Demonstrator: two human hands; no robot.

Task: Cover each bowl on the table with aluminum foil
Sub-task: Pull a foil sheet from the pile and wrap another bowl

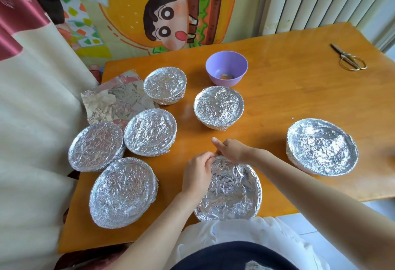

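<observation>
Crimping foil (230, 186) on near bowl (255, 192); left hand (197, 176) and right hand (232, 151) pinch its far rim. Six other bowls (219, 107) wrapped; purple bowl (226, 67) bare.

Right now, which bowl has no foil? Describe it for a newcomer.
On the orange wooden table, look to the far side, near the cartoon wall hanging. A purple plastic bowl stands there, just behind a round foil-covered bowl. It alone is open-topped and coloured; the others wear crinkled silver foil.
</observation>
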